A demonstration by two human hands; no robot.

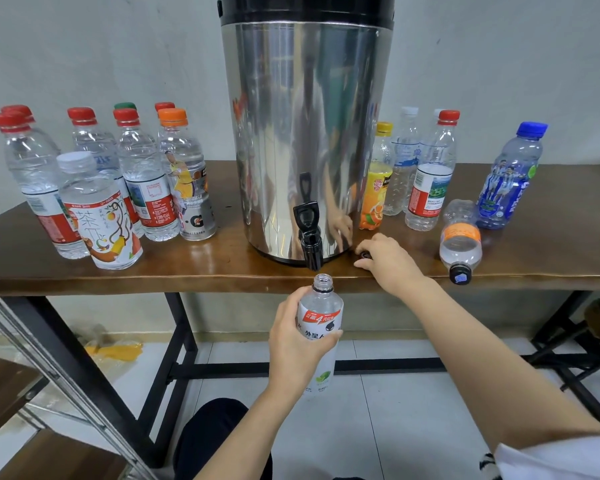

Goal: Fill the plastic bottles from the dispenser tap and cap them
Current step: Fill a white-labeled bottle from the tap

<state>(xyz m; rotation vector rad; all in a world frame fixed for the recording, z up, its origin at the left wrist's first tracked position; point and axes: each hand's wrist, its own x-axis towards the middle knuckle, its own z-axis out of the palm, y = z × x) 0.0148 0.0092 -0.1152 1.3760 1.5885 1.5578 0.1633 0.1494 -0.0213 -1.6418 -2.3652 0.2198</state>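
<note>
- Our left hand (298, 336) gripped the open bottle (321, 317); any tilt could spill it.
- Our right hand (385, 261) pinched the cap (364, 254) beneath its fingers; a fumble could knock it off the worktop (222, 265).

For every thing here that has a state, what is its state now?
tap: no water running.
held bottle: uncapped, upright below the tap, gripped by left hand.
black cap: on the table, pinched by right hand.
lying bottle: on its side, capped.
left bottles: upright, capped.
right bottles: upright, capped.
</note>
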